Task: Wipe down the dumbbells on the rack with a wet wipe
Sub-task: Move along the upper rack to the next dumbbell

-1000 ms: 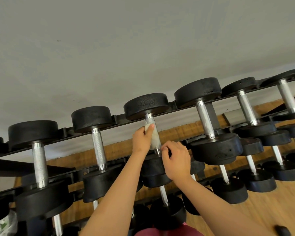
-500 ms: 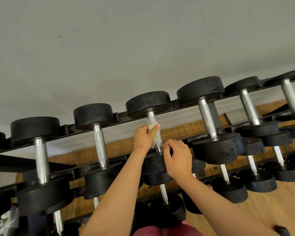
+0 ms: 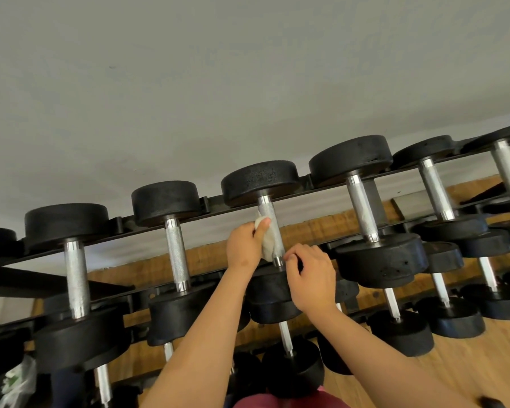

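Head view: left hand (image 3: 243, 245) pinches crumpled white wet wipe (image 3: 268, 245) against knurled steel dumbbell handle (image 3: 265, 210), right hand (image 3: 309, 278) pinches its base; a slack pinch may drop the wipe.

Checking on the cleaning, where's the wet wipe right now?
In the head view the wet wipe is mid-frame, held by the left hand against the metal handle of a top-row dumbbell, just left of the right hand.

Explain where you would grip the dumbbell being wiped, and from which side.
Grip its knurled handle, between the broad heads, best from above: the heads rest on the rack rails, leaving only the slim bar free.
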`<state>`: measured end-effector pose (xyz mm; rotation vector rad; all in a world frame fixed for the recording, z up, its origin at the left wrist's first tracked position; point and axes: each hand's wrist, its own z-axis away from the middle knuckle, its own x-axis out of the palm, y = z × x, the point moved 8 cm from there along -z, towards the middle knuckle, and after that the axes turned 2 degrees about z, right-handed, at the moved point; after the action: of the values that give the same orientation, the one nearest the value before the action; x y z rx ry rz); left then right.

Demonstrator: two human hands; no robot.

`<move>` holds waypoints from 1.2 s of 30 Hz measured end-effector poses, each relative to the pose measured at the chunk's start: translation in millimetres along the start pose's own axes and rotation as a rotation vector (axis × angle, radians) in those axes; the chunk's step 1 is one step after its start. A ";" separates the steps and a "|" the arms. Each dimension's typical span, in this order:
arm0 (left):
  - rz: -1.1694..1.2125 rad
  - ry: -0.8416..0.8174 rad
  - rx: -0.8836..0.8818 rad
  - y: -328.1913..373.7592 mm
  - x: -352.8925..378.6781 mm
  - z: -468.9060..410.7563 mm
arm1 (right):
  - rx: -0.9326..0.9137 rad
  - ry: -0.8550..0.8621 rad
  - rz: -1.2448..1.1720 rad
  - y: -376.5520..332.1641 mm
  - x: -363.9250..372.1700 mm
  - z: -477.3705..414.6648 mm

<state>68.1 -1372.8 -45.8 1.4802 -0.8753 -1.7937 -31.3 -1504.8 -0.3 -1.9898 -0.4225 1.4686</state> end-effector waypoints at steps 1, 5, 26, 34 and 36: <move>-0.012 0.000 0.008 -0.1 -0.4 -0.2 | 0.004 -0.002 0.000 0.5 0.6 -0.3; 0.028 -0.166 -0.045 -4.5 15.2 -2.1 | 0.005 -0.015 -0.004 0.5 1.2 -0.4; 0.169 -0.230 -0.128 -11.9 15.8 13.8 | 0.013 -0.008 -0.016 0.0 0.4 0.1; 0.085 -0.188 -0.117 -8.1 14.2 10.5 | 0.016 -0.023 -0.018 2.1 2.6 0.6; 0.086 -0.158 -0.110 -11.5 10.3 11.9 | 0.016 -0.022 -0.019 1.9 2.5 0.1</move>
<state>54.0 -1373.6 -59.2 1.2274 -0.8878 -1.8827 -30.8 -1504.8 -3.5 -1.9539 -0.4370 1.4794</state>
